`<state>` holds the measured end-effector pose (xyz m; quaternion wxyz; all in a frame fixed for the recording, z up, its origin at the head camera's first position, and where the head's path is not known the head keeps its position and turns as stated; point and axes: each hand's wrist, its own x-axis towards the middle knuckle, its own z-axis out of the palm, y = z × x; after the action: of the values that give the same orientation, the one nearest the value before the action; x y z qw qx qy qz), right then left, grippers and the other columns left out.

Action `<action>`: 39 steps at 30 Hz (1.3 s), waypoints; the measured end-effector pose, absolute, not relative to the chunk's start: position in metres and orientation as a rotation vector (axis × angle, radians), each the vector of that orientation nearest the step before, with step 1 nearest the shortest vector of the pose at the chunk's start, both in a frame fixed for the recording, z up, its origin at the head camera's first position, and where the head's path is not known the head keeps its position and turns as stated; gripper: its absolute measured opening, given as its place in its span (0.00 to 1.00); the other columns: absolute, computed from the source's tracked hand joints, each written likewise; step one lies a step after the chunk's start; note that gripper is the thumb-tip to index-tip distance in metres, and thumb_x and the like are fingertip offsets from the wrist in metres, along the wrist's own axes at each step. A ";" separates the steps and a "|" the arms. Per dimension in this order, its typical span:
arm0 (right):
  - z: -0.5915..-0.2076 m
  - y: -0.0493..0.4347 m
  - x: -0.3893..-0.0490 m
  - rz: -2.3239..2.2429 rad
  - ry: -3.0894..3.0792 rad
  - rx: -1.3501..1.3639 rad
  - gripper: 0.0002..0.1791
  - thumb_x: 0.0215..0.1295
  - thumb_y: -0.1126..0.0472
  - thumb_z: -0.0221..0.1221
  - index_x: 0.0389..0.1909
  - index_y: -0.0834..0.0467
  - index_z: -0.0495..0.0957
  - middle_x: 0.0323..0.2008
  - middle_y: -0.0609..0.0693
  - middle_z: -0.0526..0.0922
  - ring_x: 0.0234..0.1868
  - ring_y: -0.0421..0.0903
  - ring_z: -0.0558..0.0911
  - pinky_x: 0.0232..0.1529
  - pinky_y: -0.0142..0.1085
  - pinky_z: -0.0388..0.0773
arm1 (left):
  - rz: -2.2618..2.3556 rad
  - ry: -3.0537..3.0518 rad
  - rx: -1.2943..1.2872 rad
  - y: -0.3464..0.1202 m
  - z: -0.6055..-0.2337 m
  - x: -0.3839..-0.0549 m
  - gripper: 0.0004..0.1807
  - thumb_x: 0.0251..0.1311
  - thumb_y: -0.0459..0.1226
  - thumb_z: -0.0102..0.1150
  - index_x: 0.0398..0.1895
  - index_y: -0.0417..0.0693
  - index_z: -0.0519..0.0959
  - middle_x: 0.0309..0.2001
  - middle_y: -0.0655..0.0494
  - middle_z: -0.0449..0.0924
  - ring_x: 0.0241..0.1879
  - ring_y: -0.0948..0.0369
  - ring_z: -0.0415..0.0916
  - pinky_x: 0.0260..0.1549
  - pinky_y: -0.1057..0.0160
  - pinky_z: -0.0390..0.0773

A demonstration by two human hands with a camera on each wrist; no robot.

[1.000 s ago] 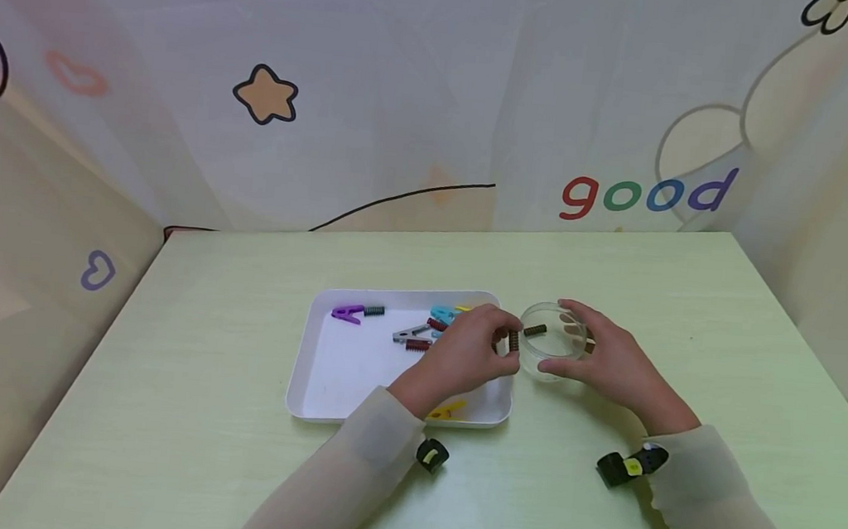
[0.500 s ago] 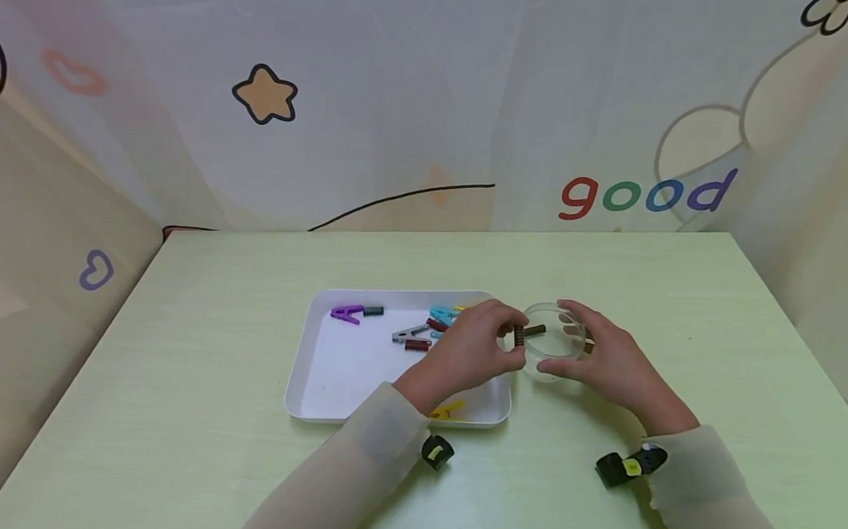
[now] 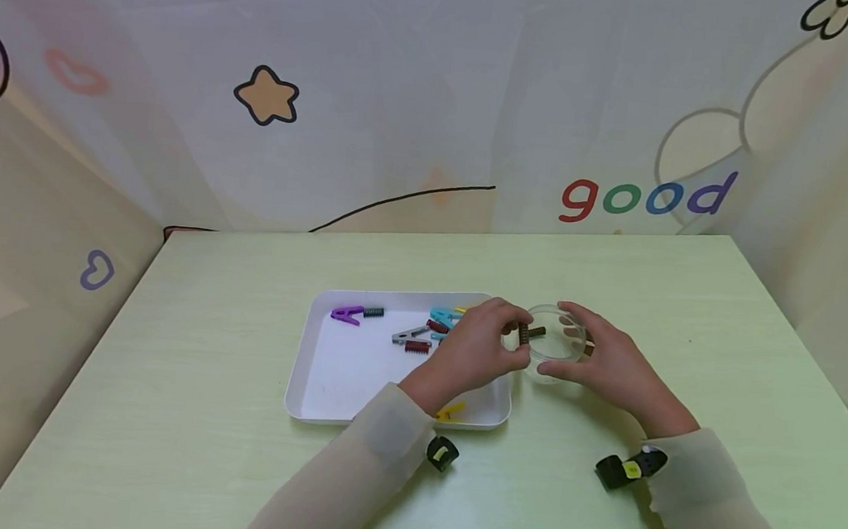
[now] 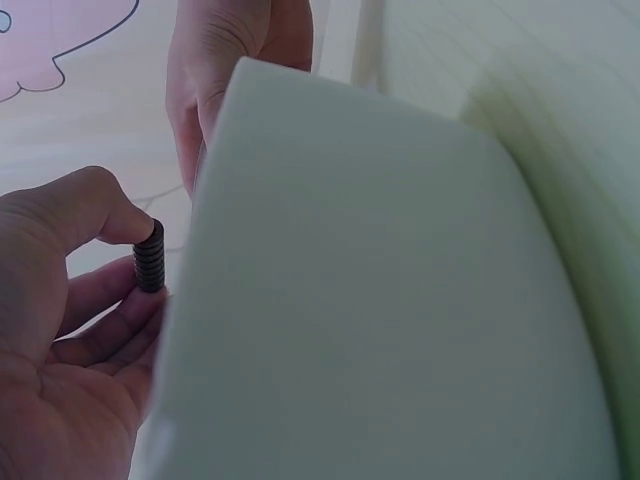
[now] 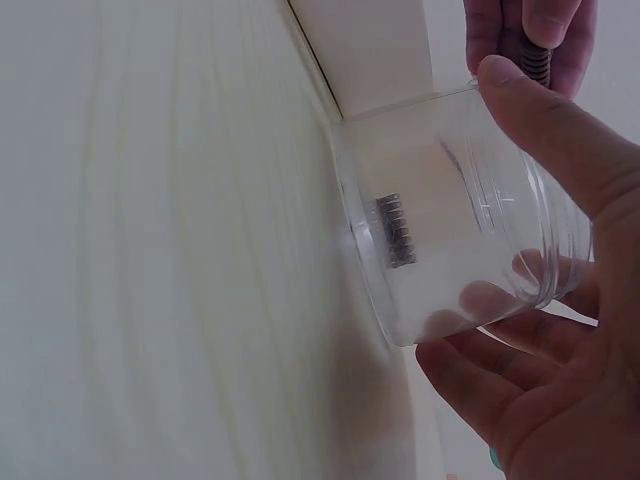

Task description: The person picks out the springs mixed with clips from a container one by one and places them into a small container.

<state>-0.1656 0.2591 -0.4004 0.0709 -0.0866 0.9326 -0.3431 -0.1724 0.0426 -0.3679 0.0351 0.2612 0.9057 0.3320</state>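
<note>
Between thumb and fingertips my left hand [image 3: 471, 347] pinches a small dark coil spring [image 4: 150, 258], held upright. It is beside the left rim of a clear, round plastic jar [image 5: 450, 150]. My right hand [image 3: 614, 358] grips that jar from the right, thumb on the near side and fingers on the far side. The jar stands on the table. A second coil spring [image 5: 396, 230] lies inside it at the bottom. Under my left forearm and hand is a white tray [image 3: 332, 382], partly hidden by them.
Inside the tray lie a purple clip [image 3: 348, 314], a green spring [image 3: 374, 312], a grey clip [image 3: 408, 334], red springs [image 3: 417, 347], a light blue clip [image 3: 443, 314] and a yellow clip [image 3: 450, 411]. A printed curtain [image 3: 408, 89] hangs behind the table [image 3: 201, 347].
My left hand has moved slightly right with the spring, closer to the jar. The right hand and jar have stayed nearly in place.
</note>
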 end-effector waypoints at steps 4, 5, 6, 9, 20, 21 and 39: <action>-0.402 0.260 -0.166 -1.044 2.802 -0.273 0.57 0.47 0.33 0.68 0.75 0.49 0.52 0.70 0.62 0.64 0.67 0.66 0.67 0.58 0.61 0.71 | 1.045 2.796 0.822 0.044 -0.369 -0.172 0.20 0.59 0.39 0.61 0.55 0.45 0.79 0.48 0.55 0.78 0.45 0.58 0.75 0.41 0.72 0.75; -0.402 0.260 -0.166 -1.048 2.801 -0.273 0.57 0.47 0.34 0.68 0.75 0.49 0.52 0.70 0.62 0.64 0.67 0.66 0.67 0.58 0.61 0.71 | 1.054 2.794 0.824 0.044 -0.369 -0.172 0.20 0.59 0.39 0.61 0.55 0.45 0.79 0.49 0.54 0.78 0.45 0.58 0.75 0.41 0.72 0.75; -0.403 0.260 -0.166 -1.053 2.799 -0.273 0.57 0.47 0.34 0.69 0.75 0.49 0.53 0.69 0.62 0.65 0.67 0.66 0.67 0.59 0.60 0.71 | 1.054 2.797 0.827 0.044 -0.369 -0.173 0.20 0.60 0.39 0.61 0.55 0.45 0.79 0.49 0.55 0.78 0.44 0.58 0.76 0.41 0.72 0.75; -0.403 0.260 -0.166 -1.059 2.797 -0.275 0.56 0.47 0.34 0.69 0.75 0.49 0.53 0.70 0.61 0.65 0.67 0.66 0.68 0.59 0.60 0.71 | 1.054 2.800 0.831 0.045 -0.370 -0.173 0.20 0.60 0.39 0.61 0.55 0.45 0.79 0.48 0.55 0.78 0.44 0.57 0.76 0.40 0.72 0.75; -0.401 0.261 -0.165 -1.040 2.808 -0.276 0.57 0.47 0.32 0.68 0.75 0.48 0.52 0.70 0.62 0.65 0.67 0.66 0.67 0.58 0.61 0.71 | 1.019 2.818 0.797 0.050 -0.371 -0.175 0.21 0.62 0.42 0.62 0.57 0.45 0.78 0.49 0.55 0.78 0.45 0.60 0.75 0.41 0.72 0.76; -0.401 0.261 -0.165 -1.040 2.807 -0.273 0.58 0.47 0.32 0.68 0.75 0.48 0.52 0.70 0.61 0.64 0.67 0.66 0.67 0.58 0.61 0.71 | 1.015 2.817 0.790 0.050 -0.371 -0.175 0.21 0.62 0.43 0.62 0.57 0.46 0.78 0.50 0.55 0.78 0.45 0.60 0.75 0.42 0.72 0.76; -0.401 0.260 -0.164 -1.054 2.818 -0.287 0.56 0.48 0.34 0.68 0.75 0.49 0.53 0.68 0.61 0.67 0.66 0.66 0.68 0.57 0.59 0.73 | 0.938 2.827 0.781 0.052 -0.373 -0.176 0.21 0.64 0.45 0.60 0.57 0.46 0.79 0.53 0.53 0.78 0.48 0.60 0.77 0.46 0.69 0.78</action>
<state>-0.1638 0.2601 -0.4014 0.0595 -0.0947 0.9308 -0.3480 -0.1760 0.0520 -0.3731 0.0310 0.2535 0.9176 0.3045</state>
